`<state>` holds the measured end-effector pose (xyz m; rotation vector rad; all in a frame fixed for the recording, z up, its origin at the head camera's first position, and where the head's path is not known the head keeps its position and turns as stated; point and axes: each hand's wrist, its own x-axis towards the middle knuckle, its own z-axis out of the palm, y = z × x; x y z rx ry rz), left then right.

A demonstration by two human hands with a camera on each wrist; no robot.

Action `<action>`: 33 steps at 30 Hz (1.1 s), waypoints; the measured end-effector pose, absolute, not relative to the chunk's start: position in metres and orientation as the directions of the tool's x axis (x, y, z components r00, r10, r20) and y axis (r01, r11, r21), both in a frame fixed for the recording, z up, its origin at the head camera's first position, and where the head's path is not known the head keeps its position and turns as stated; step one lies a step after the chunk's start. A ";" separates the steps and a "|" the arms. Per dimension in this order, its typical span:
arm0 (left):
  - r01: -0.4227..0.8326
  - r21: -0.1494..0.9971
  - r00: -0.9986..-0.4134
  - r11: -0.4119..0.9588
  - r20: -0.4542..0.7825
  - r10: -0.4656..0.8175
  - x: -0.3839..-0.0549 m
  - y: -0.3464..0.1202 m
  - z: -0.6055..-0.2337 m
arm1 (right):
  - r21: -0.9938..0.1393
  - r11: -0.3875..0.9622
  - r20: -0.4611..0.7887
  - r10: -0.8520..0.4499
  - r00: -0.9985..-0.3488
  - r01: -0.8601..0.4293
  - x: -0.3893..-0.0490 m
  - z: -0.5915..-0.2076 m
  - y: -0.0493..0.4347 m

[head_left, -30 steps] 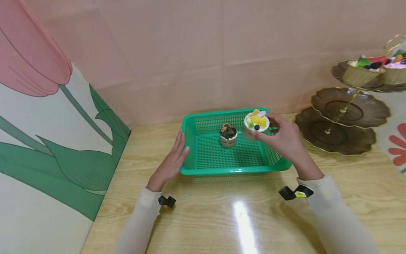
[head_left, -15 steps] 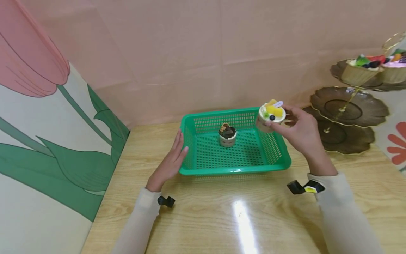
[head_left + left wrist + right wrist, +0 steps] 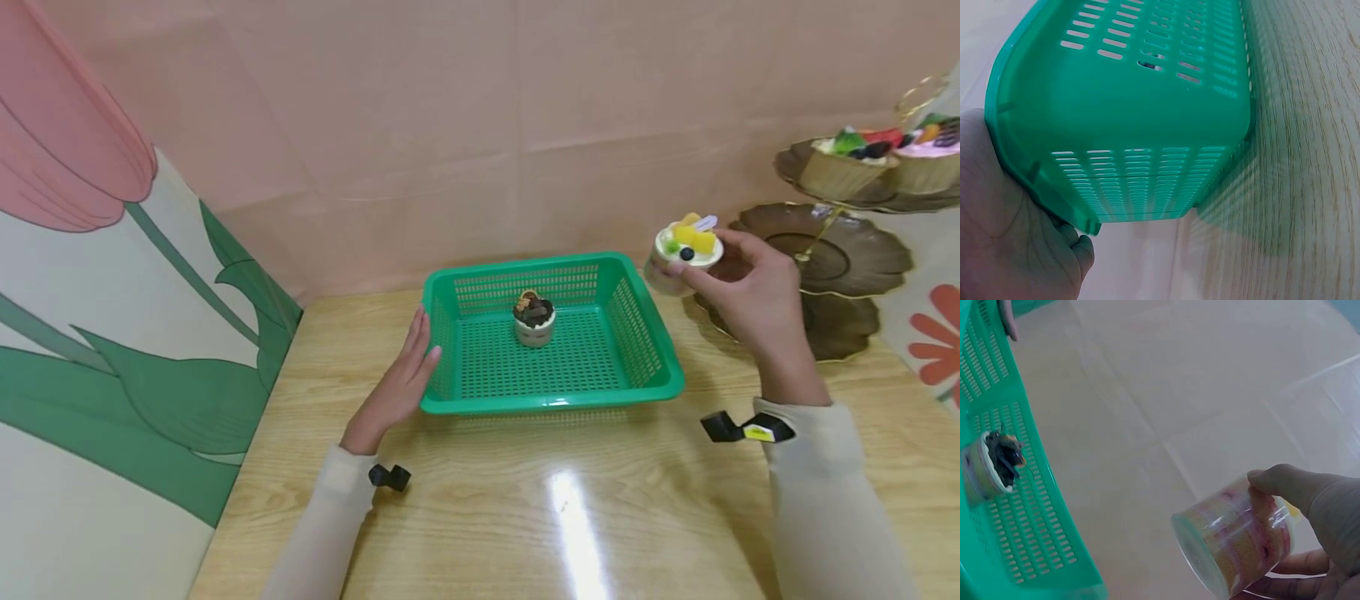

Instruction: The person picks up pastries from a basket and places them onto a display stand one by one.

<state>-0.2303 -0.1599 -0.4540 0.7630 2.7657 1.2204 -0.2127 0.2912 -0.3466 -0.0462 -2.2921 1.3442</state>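
My right hand (image 3: 765, 292) grips a clear cup of layered cake (image 3: 678, 260) topped with cream, yellow fruit cubes and a dark berry. In the right wrist view, thumb and fingers hold the cake cup (image 3: 1235, 537) near its top, and its layers show through the wall. The cup is in the air, just right of the green basket (image 3: 555, 403). A second cake cup with a dark chocolate topping (image 3: 534, 321) stands upright inside the basket. Against the basket's left rim rests my left hand (image 3: 393, 387), fingers straight; the left wrist view shows its palm touching the basket rim (image 3: 994, 94).
A three-tier brown stand (image 3: 847, 325) with scalloped plates is at the right. Fruit-topped cupcakes (image 3: 847, 167) sit on its top plate. A pink cloth (image 3: 420, 133) hangs behind the wooden table (image 3: 480, 517); a flower-painted panel (image 3: 150, 333) borders the left.
The right hand has carried the fruit-topped cake cup up and to the right, from above the basket to beyond its right rim. The left hand stays by the basket's left side.
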 end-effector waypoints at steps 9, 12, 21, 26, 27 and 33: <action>0.441 0.693 -0.873 0.570 0.184 0.451 -0.231 -0.161 -0.456 | -0.856 0.504 0.335 0.373 -0.865 -0.114 -0.216 -0.349 0.315; 0.438 0.696 -0.874 0.569 0.181 0.451 -0.231 -0.161 -0.457 | -0.875 0.472 0.322 0.406 -0.856 -0.105 -0.218 -0.349 0.324; 0.436 0.697 -0.876 0.569 0.184 0.446 -0.231 -0.161 -0.457 | -0.937 0.346 0.219 0.501 -0.838 -0.038 -0.221 -0.348 0.348; 0.434 0.695 -0.878 0.573 0.183 0.443 -0.231 -0.161 -0.457 | -0.955 0.296 0.189 0.530 -0.826 -0.028 -0.223 -0.350 0.355; 0.432 0.695 -0.879 0.575 0.180 0.442 -0.231 -0.161 -0.457 | -0.956 0.291 0.183 0.539 -0.822 -0.022 -0.224 -0.351 0.357; 0.426 0.695 -0.880 0.579 0.169 0.443 -0.231 -0.161 -0.456 | -0.958 0.286 0.178 0.613 -0.770 0.006 -0.228 -0.357 0.369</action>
